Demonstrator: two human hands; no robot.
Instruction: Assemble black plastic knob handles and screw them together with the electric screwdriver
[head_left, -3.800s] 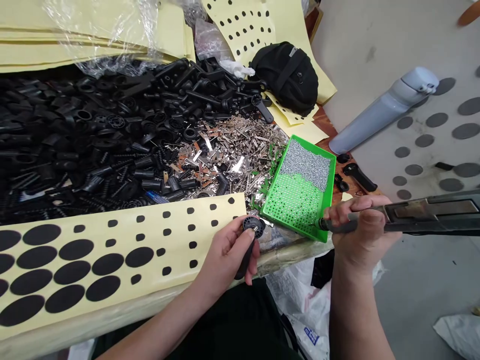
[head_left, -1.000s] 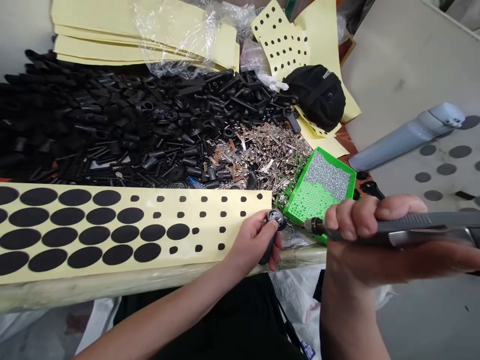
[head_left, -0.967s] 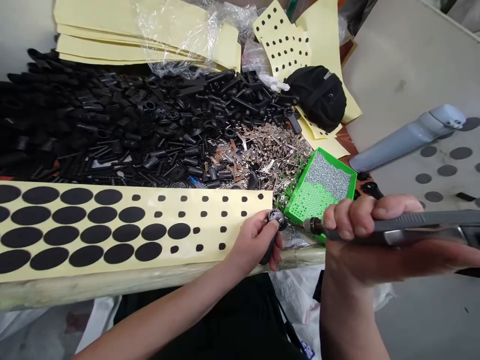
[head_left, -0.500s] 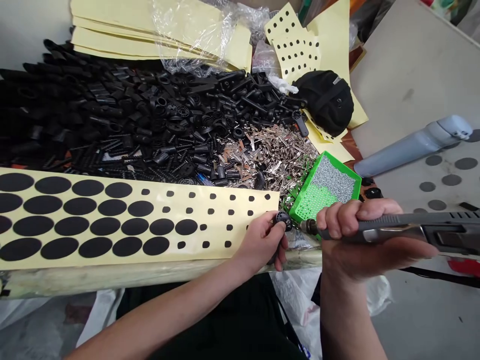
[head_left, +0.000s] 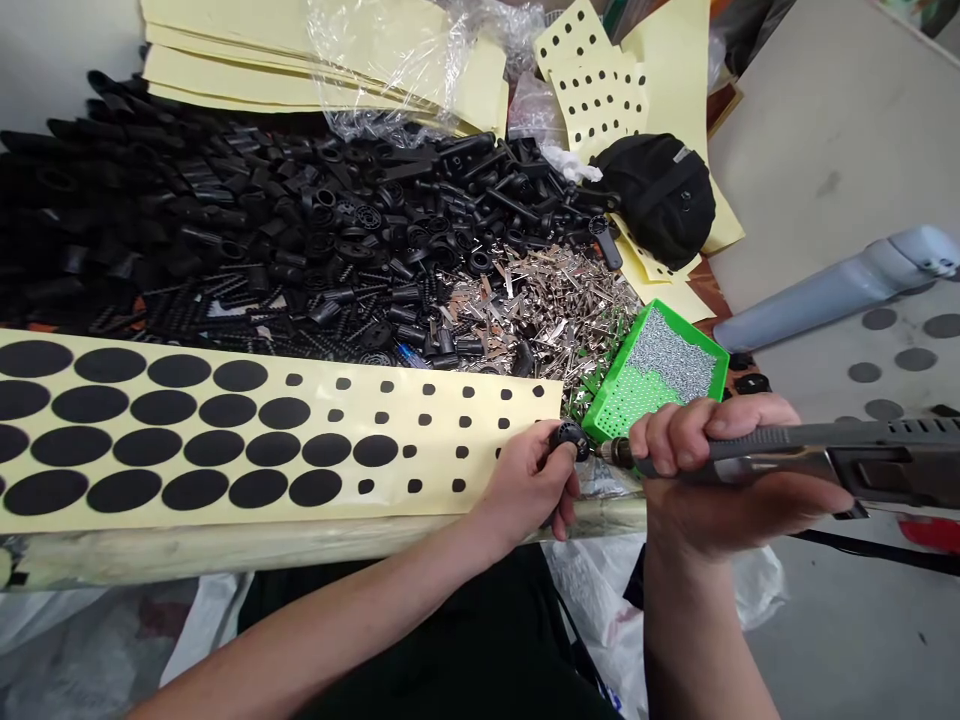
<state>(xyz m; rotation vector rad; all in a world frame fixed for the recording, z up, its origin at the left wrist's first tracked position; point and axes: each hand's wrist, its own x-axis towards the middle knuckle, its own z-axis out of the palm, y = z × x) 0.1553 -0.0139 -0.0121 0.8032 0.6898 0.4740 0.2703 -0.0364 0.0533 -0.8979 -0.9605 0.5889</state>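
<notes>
Between its thumb and fingers, my left hand (head_left: pixel 521 480) grips a black plastic part with a round head (head_left: pixel 570 441); the rest of the part is mostly hidden by the fingers. My right hand (head_left: pixel 705 480) is wrapped round a grey and black electric screwdriver (head_left: pixel 787 450), held level. Its tip (head_left: pixel 616 452) points left at the round head, close to it; I cannot tell whether they touch. Just behind the tip stands a green tray (head_left: pixel 598 412) holding small silver screws (head_left: pixel 675 355). Under my left wrist lies a yellow sheet of black stickers (head_left: pixel 247 412), large ovals and small dots.
A heap of black plastic parts (head_left: pixel 300 210) covers the table's back left. Small metal pieces (head_left: pixel 547 300) are piled behind the tray. Further back lie a black cap (head_left: pixel 660 200) and yellow sheets (head_left: pixel 240 50) under clear plastic. A grey-blue bottle-like object (head_left: pixel 832 290) is at right.
The round head has tilted slightly in my left hand. The screwdriver's rear has shifted a little left, its tip still close to the part. The whole view has shifted slightly.
</notes>
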